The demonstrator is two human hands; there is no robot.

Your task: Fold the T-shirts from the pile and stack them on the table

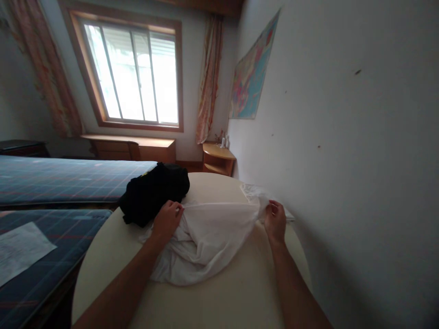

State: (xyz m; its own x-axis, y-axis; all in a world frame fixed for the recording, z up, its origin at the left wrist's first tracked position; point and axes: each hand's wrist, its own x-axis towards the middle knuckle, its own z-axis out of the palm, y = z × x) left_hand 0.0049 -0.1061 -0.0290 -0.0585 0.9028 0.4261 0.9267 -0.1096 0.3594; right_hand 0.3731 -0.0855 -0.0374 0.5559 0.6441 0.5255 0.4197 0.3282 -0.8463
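A thin white cloth, perhaps a garment, is stretched between my two hands above a round cream table. My left hand pinches its upper left edge, beside a black bag. At the other end my right hand has its fingers closed on the cloth near the wall. The top edge runs nearly straight between the hands, while the lower part sags in folds onto the tabletop. A bunched part of the cloth lies beyond my right hand. Its exact kind cannot be made out.
Left of the table are two beds with blue plaid mattresses; a printed paper sheet lies on the nearer one. A white wall rises close on the right. A wooden corner shelf and a desk stand at the back.
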